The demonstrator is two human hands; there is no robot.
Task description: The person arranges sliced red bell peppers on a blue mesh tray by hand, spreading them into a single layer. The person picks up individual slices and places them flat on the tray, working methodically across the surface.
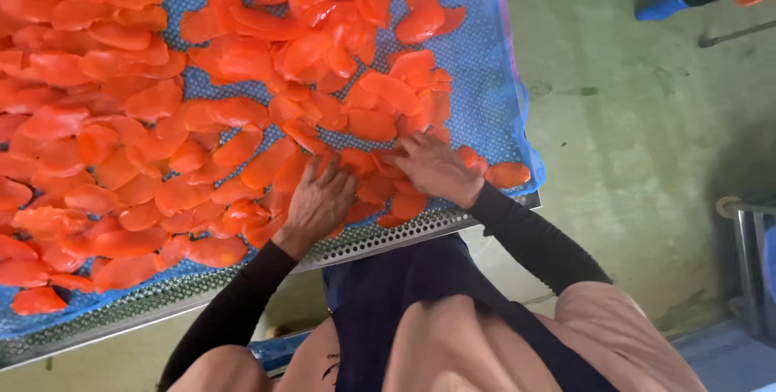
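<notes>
Head view: both hands, left hand [318,204] and right hand [435,169], lie with spread fingers on orange fruit slices [242,101] covering blue mesh [485,61] over a perforated metal tabletop [380,238]; green concrete floor [647,141] at 3 o'clock.

One head-worn camera looked steeply down, close over the tray [420,229] edge, the view tilted, with green floor [647,133] at right.

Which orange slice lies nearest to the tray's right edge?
The single orange slice just right of the right hand, at the near right corner of the blue mesh. It lies apart, farther right than every other slice.
</notes>
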